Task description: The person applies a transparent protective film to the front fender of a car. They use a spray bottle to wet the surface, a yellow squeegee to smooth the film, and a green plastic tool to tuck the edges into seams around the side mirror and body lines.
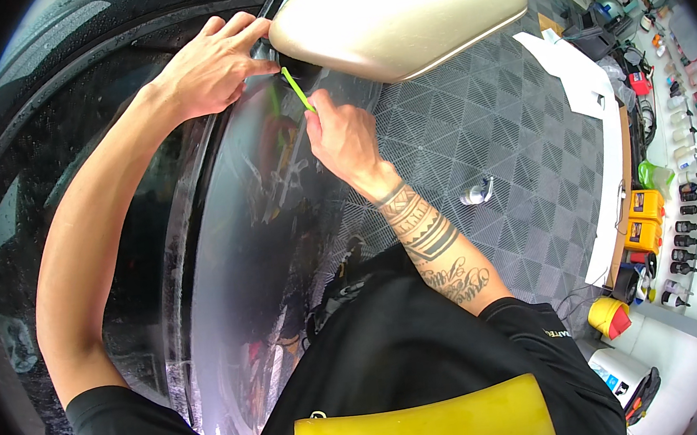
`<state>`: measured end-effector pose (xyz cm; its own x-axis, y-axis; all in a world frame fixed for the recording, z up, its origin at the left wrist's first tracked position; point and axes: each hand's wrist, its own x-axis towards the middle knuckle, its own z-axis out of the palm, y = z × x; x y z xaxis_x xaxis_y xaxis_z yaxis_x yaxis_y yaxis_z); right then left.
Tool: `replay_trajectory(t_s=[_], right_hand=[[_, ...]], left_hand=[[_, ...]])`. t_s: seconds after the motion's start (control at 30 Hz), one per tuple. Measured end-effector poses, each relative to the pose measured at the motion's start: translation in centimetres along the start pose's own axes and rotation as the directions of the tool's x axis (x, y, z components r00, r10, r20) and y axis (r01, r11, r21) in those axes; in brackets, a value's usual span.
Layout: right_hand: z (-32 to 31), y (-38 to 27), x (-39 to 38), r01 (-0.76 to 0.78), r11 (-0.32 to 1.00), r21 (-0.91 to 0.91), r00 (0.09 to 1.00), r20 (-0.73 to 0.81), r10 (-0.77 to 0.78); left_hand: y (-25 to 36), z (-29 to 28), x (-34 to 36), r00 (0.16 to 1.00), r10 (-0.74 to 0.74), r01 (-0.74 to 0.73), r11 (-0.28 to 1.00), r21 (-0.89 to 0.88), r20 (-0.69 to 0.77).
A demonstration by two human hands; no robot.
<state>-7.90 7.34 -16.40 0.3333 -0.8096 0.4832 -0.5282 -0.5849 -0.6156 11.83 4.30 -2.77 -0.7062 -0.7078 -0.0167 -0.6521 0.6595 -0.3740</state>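
Just beside a car's gold side mirror (400, 15), near the top middle of the view, a thin bright green tool (297, 90) slants across the upper part of a dark, glossy car door (238, 203). The person's right hand (346, 136) holds the tool's lower end in a closed grip, with the tip pointing up and left toward the mirror's base. The left hand (212, 65) reaches over from the left with thumb and forefinger spread apart, the forefinger at the mirror's edge and the thumb next to the tool's tip. Wet streaks and reflections mark the door, and water drops dot the dark bodywork at the upper left. Right of the door lies a grey ribbed tile floor (475, 134), where a small bottle (475, 194) lies. Farther right are a long white panel (611, 184), two yellow boxes (642, 221) and rows of bottles (689, 227) along a wall. The person wears a black shirt (377, 340); a yellow object (423, 428) fills the bottom centre.
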Motion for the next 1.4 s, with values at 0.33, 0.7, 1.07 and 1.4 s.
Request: replay_trajectory(t_s=[0.33,0.7,1.07,1.4], right_hand=[[0.2,-0.4,-0.1,0.018,1.000,-0.023,1.000,-0.019,-0.018],[0.8,-0.2,0.2,-0.022,0.995,0.097,0.997,-0.075,0.029],[0.3,0.1,-2.0,-0.059,0.956,0.287,0.998,-0.019,0.067],[-1.2,1.2,-5.5,-0.135,0.896,0.423,0.988,0.124,0.091]], left_hand=[[-0.4,1.1,0.0,0.999,0.006,-0.008,0.998,-0.056,-0.048],[-0.2,1.6,-0.1,0.999,-0.043,0.043,0.992,-0.119,0.008],[-0.9,0.7,2.0,0.808,-0.579,0.538,0.800,-0.267,-0.107],[0.5,1.5,1.7,0.639,-0.755,0.549,0.316,-0.774,0.146]])
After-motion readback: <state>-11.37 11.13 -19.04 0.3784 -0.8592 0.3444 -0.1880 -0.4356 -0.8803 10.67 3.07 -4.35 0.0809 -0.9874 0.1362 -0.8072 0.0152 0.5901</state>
